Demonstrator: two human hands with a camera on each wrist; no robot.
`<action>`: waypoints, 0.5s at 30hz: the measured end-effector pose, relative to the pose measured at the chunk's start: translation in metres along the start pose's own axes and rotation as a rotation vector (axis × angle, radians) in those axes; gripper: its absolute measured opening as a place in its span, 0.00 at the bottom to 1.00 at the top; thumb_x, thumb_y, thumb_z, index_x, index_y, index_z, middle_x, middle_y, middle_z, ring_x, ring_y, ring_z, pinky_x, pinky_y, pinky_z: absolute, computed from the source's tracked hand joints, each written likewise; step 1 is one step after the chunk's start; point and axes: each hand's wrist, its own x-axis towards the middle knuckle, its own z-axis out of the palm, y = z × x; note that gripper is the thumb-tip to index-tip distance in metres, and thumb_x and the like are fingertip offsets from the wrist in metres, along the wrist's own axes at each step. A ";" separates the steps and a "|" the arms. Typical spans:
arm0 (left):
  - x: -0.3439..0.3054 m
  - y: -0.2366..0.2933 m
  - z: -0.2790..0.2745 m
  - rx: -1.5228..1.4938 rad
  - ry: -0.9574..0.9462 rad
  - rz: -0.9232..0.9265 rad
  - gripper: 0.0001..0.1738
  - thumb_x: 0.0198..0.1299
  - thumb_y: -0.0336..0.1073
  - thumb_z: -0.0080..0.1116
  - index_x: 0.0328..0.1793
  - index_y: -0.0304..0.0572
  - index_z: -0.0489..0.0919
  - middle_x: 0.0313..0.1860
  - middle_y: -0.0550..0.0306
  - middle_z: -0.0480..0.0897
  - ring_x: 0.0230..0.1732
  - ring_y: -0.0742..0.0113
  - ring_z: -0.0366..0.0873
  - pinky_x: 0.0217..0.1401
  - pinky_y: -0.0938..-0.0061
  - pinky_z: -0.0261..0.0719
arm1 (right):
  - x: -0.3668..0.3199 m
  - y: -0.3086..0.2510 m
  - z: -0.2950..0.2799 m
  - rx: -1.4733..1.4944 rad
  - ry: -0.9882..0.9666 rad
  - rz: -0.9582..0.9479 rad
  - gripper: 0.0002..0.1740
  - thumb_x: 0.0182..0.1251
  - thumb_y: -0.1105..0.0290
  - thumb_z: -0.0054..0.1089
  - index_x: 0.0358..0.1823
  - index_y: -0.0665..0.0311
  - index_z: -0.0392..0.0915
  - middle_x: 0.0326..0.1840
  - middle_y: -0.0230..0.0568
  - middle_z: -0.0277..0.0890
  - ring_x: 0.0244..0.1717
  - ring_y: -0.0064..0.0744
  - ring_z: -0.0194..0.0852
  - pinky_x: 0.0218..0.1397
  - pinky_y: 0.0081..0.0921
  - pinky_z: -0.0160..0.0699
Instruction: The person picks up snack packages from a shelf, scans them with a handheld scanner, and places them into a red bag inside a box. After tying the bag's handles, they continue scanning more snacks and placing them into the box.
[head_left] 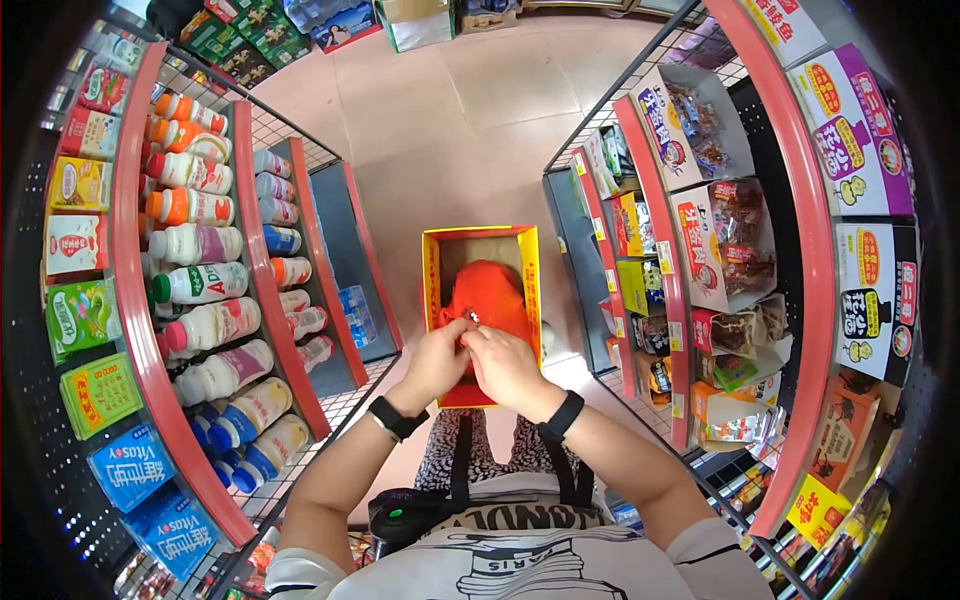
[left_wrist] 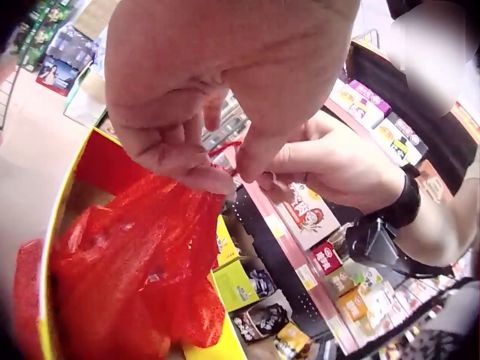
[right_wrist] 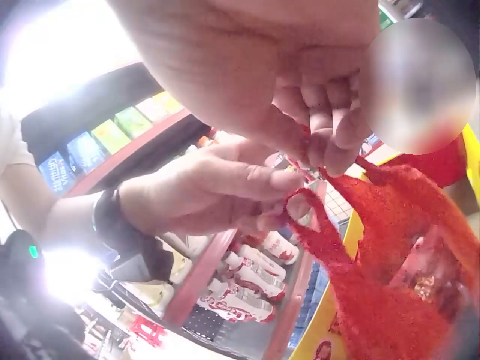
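A red plastic bag (head_left: 488,290) with something bulky inside stands in an open yellow-and-red box (head_left: 431,270), in front of the person in the head view. Both hands meet over the bag's near side. The left hand (head_left: 432,358) pinches the bag's gathered top; in the right wrist view a red handle loop (right_wrist: 306,214) rises at its thumb and fingertips. Close against it, the right hand (head_left: 506,368) pinches another strip of the red plastic, and its fingertips (right_wrist: 341,154) sit right at the twisted strands. The bag's contents show only faintly through the plastic (left_wrist: 150,262).
Store shelves flank the aisle: bottles (head_left: 205,245) and drink cartons (head_left: 80,250) on the left, snack packets (head_left: 735,240) and printed boxes (head_left: 860,300) on the right. Pale floor tiles (head_left: 440,130) run ahead to stacked cartons (head_left: 415,25) at the far end.
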 end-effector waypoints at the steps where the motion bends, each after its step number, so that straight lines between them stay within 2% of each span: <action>1: 0.005 -0.003 0.000 0.106 0.044 -0.106 0.13 0.56 0.31 0.55 0.48 0.39 0.74 0.31 0.43 0.79 0.32 0.52 0.79 0.36 0.66 0.75 | -0.001 -0.001 0.002 -0.001 0.004 0.003 0.13 0.58 0.74 0.53 0.45 0.66 0.70 0.36 0.48 0.76 0.38 0.47 0.77 0.43 0.38 0.75; 2: 0.011 -0.003 -0.001 0.212 0.087 -0.212 0.10 0.58 0.31 0.53 0.44 0.34 0.74 0.31 0.41 0.79 0.31 0.55 0.80 0.35 0.68 0.75 | -0.002 -0.002 0.004 0.090 0.089 0.039 0.17 0.58 0.72 0.55 0.49 0.65 0.67 0.36 0.48 0.75 0.37 0.47 0.77 0.42 0.38 0.75; 3: 0.014 -0.002 -0.007 0.135 0.075 -0.280 0.09 0.63 0.35 0.49 0.40 0.36 0.74 0.28 0.46 0.81 0.28 0.60 0.80 0.33 0.70 0.75 | -0.003 -0.002 0.004 0.181 0.173 0.075 0.21 0.57 0.71 0.57 0.52 0.64 0.64 0.35 0.48 0.75 0.37 0.46 0.77 0.41 0.38 0.75; 4: 0.015 -0.004 -0.009 0.134 0.069 -0.278 0.09 0.63 0.35 0.49 0.40 0.36 0.74 0.28 0.46 0.81 0.28 0.60 0.80 0.33 0.70 0.75 | -0.004 -0.002 0.005 0.179 0.176 0.081 0.21 0.57 0.71 0.57 0.52 0.64 0.64 0.35 0.48 0.75 0.37 0.46 0.77 0.41 0.38 0.75; 6: 0.017 -0.010 -0.013 -0.425 0.008 -0.446 0.12 0.68 0.40 0.45 0.36 0.41 0.74 0.27 0.57 0.80 0.26 0.69 0.78 0.32 0.77 0.75 | -0.004 -0.002 0.006 0.193 -0.137 0.323 0.21 0.57 0.74 0.57 0.50 0.65 0.60 0.39 0.52 0.74 0.43 0.51 0.75 0.41 0.39 0.74; 7: 0.017 -0.012 -0.014 -0.704 -0.022 -0.527 0.15 0.70 0.42 0.42 0.35 0.44 0.74 0.26 0.62 0.80 0.25 0.73 0.77 0.31 0.80 0.74 | -0.004 -0.004 0.012 0.167 -0.060 0.310 0.17 0.57 0.69 0.60 0.45 0.64 0.66 0.36 0.49 0.75 0.39 0.50 0.77 0.39 0.39 0.75; 8: 0.017 -0.013 -0.016 -0.699 -0.023 -0.528 0.15 0.70 0.42 0.42 0.35 0.44 0.74 0.26 0.62 0.80 0.25 0.73 0.77 0.31 0.80 0.74 | -0.005 0.002 0.022 0.171 -0.057 0.311 0.17 0.57 0.69 0.60 0.45 0.64 0.66 0.36 0.49 0.75 0.39 0.50 0.77 0.39 0.39 0.75; 10: 0.017 -0.017 -0.020 -0.715 -0.086 -0.618 0.16 0.70 0.43 0.43 0.34 0.42 0.74 0.26 0.61 0.80 0.24 0.73 0.77 0.30 0.79 0.74 | -0.004 0.014 0.043 0.142 0.003 0.203 0.12 0.56 0.65 0.60 0.36 0.65 0.71 0.31 0.47 0.76 0.34 0.47 0.78 0.35 0.39 0.75; 11: 0.017 -0.018 -0.023 -0.710 -0.087 -0.622 0.16 0.70 0.43 0.43 0.34 0.42 0.74 0.26 0.61 0.80 0.24 0.73 0.77 0.30 0.79 0.74 | -0.004 0.012 0.040 0.144 0.097 0.159 0.10 0.56 0.64 0.59 0.27 0.64 0.72 0.27 0.44 0.75 0.29 0.46 0.77 0.32 0.39 0.74; 13: 0.018 -0.022 -0.027 -0.497 0.003 -0.519 0.16 0.70 0.44 0.42 0.34 0.43 0.73 0.29 0.61 0.81 0.23 0.74 0.77 0.28 0.79 0.73 | -0.009 0.012 0.027 0.114 0.093 0.163 0.09 0.56 0.65 0.58 0.27 0.62 0.72 0.26 0.44 0.74 0.28 0.46 0.76 0.31 0.40 0.74; 14: 0.020 -0.031 -0.029 -0.496 0.004 -0.519 0.16 0.70 0.44 0.42 0.34 0.43 0.73 0.29 0.61 0.81 0.23 0.74 0.77 0.28 0.79 0.73 | -0.012 0.015 0.021 0.077 0.089 0.161 0.07 0.55 0.66 0.57 0.27 0.61 0.72 0.25 0.44 0.74 0.27 0.46 0.76 0.29 0.40 0.73; 15: 0.022 -0.043 -0.031 -0.430 0.052 -0.473 0.16 0.70 0.44 0.43 0.33 0.43 0.74 0.28 0.61 0.81 0.26 0.73 0.77 0.31 0.78 0.74 | -0.014 0.020 0.018 0.079 0.123 0.136 0.05 0.54 0.68 0.55 0.26 0.60 0.72 0.24 0.44 0.71 0.25 0.46 0.75 0.27 0.41 0.73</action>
